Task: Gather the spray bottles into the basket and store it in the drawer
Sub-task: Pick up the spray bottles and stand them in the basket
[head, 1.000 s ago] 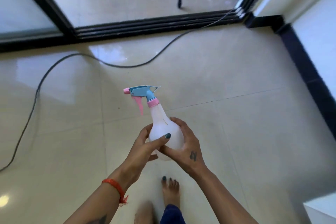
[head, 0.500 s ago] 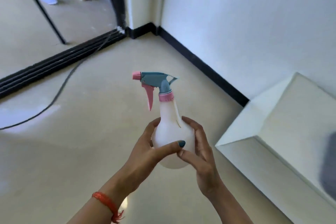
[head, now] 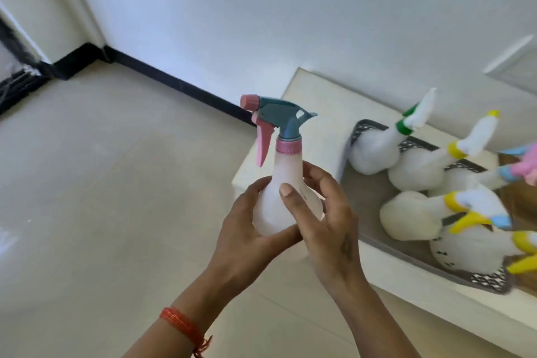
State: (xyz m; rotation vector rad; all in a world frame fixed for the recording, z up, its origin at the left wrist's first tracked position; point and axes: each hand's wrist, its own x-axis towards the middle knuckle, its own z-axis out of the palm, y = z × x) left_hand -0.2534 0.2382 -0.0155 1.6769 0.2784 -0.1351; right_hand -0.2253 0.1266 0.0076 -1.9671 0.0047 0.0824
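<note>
Head view: held upright in front of the body, over the pale tiled floor (head: 101, 212), a translucent white plastic spray bottle with round belly, pink collar, pink trigger and blue-grey spray head (head: 283, 180). Nozzle turned to the left of the picture. Left hand (head: 250, 244) clasped around the left and lower side of the bottle's belly, thumb lying across the bottom front; an orange thread bracelet (head: 186, 328) on that wrist. Right hand (head: 328, 227) wrapped on the right side of the belly, thumb pressed on the front, fingers curled behind; a small dark mark visible on the back of this hand. Both hands thus closed on the same bottle, touching each other below it. To the right, on a low cream-white cabinet top (head: 313, 104), a grey perforated plastic basket (head: 366, 131), seen blurred. Inside the basket, several more white round spray bottles lying tilted, necks toward the right: one with green collar (head: 374, 154), one with yellow collar (head: 418, 174), another with yellow collar nearer the camera (head: 412, 218), and some others at the right edge, too blurred to count. Held bottle apart from the basket, to its left. Behind, a white wall (head: 261, 9) with black skirting (head: 174, 81) along the floor.
</note>
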